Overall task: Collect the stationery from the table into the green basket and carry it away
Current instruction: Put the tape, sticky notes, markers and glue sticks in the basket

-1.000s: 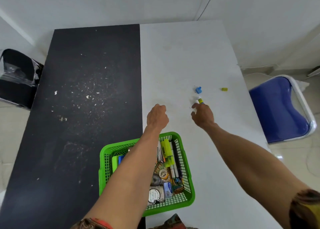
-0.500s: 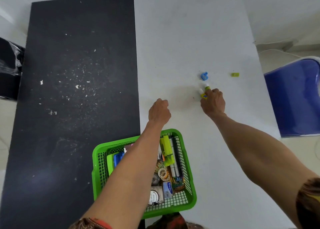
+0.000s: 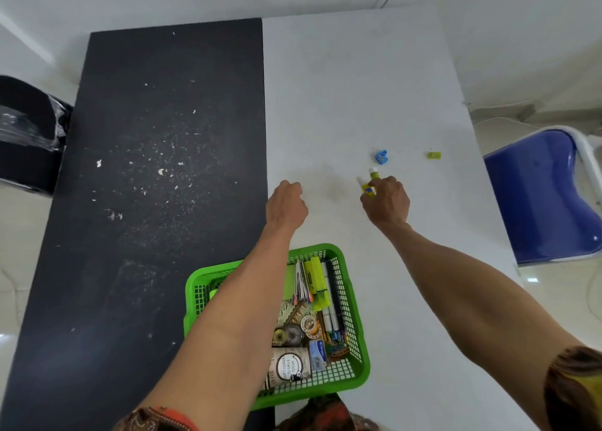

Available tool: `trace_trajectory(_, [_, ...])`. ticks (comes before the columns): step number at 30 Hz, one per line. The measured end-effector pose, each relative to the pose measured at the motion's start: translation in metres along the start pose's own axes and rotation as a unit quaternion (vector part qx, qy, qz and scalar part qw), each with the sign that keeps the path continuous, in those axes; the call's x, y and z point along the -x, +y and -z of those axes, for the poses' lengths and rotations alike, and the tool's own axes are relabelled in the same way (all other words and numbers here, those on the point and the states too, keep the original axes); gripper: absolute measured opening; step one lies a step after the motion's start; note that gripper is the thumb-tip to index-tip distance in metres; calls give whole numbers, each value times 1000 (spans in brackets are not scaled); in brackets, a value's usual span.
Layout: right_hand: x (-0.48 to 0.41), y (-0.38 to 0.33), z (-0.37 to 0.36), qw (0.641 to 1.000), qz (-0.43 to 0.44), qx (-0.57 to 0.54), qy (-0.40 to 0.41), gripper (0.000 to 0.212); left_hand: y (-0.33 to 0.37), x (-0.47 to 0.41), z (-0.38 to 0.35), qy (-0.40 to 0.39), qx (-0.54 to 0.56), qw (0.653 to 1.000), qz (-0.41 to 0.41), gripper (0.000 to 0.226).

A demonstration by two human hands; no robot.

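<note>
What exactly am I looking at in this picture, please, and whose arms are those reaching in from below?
There is no machine here. A person wears a wide-angle camera on the head, so this single view looks forward and down over their own two bare arms. The left hand is curled into a loose fist above the table, and nothing shows in it. The fingers of the right hand pinch two small yellow-and-white tubes, probably glue sticks. Beyond them on the white top lie a blue sharpener and a yellow-green piece that is too small to name. Nearest the person stands a green basket, already holding pens, tape rolls and other stationery. To the left is a black surface speckled with white crumbs. A blue chair stands on the right.
</note>
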State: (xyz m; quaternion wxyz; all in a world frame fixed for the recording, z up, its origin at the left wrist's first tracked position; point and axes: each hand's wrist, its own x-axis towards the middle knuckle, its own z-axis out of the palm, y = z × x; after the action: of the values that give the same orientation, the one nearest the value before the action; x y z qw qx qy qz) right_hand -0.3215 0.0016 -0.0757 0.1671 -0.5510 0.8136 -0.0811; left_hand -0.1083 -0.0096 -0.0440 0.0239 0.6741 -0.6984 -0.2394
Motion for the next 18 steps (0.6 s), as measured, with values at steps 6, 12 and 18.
trace_trajectory(6, [59,-44,20,996,40,-68,30,34,-7,34,38,54,1,998,13,26])
trace_trajectory(12, [136,-74,8,995,81,-57,4,36,-18,78,54,89,10,996,25,26])
trace_trajectory(18, [138,-61,9,999,38,-34,15,33,-33,107,59,105,14,994,26,18])
